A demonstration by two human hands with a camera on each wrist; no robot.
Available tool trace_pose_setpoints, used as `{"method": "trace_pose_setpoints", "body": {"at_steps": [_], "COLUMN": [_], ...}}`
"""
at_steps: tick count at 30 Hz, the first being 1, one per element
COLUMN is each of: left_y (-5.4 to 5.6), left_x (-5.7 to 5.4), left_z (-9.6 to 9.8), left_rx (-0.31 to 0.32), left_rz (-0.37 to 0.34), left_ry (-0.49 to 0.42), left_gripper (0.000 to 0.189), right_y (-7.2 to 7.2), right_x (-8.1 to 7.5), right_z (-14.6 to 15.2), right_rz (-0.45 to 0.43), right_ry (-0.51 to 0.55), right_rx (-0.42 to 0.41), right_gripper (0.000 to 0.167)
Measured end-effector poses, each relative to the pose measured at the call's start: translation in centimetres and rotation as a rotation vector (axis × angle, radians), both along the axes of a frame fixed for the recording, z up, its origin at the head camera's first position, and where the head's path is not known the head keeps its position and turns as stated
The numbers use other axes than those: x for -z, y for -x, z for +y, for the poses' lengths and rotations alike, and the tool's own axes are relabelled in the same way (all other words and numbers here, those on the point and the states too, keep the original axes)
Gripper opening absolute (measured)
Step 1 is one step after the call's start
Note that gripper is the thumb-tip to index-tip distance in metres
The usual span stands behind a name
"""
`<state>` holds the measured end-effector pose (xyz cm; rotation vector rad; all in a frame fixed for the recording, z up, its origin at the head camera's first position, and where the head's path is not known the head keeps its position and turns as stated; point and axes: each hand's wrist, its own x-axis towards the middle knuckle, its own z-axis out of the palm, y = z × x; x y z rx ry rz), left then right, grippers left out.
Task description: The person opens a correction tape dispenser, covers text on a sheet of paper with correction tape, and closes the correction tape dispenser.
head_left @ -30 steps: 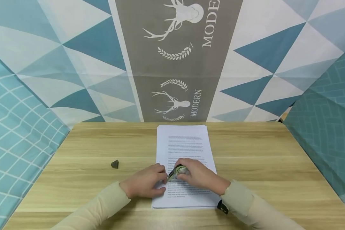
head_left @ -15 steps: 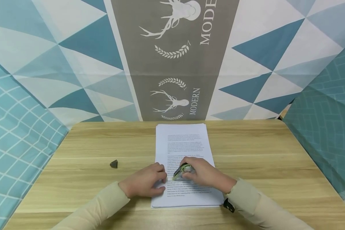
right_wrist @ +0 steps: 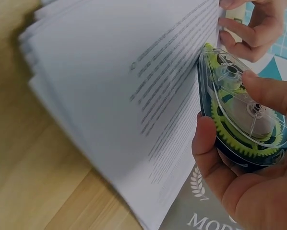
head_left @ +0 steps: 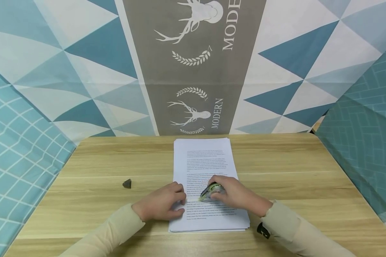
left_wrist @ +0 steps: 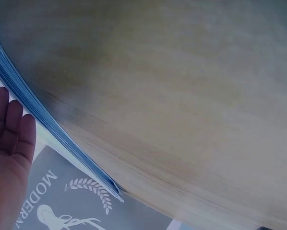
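A stack of printed paper [head_left: 201, 143] lies on the wooden table in front of me. My right hand [head_left: 236, 194] grips a correction tape [head_left: 209, 192], thumb on one side and fingers round the other. In the right wrist view the correction tape [right_wrist: 244, 110] shows a clear cover and green gear wheel, its tip down at a line of print. A pale strip lies on the page left of the tip. My left hand [head_left: 162, 202] rests at the left edge of the stack, fingertips on the top sheet; in the left wrist view its fingers [left_wrist: 11, 127] look loosely bent.
A small dark wedge-shaped piece [head_left: 127, 184] lies on the wooden table [head_left: 286, 157] left of the paper. A patterned cloth backdrop [head_left: 193, 75] stands behind the table's far edge. A black item [head_left: 263, 230] shows below the right sleeve.
My right hand has moved to the right across the page with the correction tape, along a line of text. My left hand stays at the paper's left edge.
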<state>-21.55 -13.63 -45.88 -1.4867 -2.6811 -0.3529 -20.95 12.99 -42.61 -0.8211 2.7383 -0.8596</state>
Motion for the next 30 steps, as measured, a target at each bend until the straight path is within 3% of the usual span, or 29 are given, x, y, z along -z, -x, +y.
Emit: {"method": "trace_pose_setpoints", "body": {"at_steps": [21, 30], "left_y": [0.0, 0.0], "left_x": [0.0, -0.1], "left_z": [-0.1, 0.2], "left_rx": [-0.005, -0.015], "left_rz": [0.001, -0.018], "left_ry": [-0.011, 0.012], "left_gripper": [0.013, 0.012], "right_y": [-0.4, -0.7], "right_x": [-0.1, 0.8], "right_z": [4.5, 5.3], "right_rz": [-0.008, -0.159], "right_ry": [0.033, 0.153], "right_rx": [0.004, 0.097], "right_gripper": [0.022, 0.025]}}
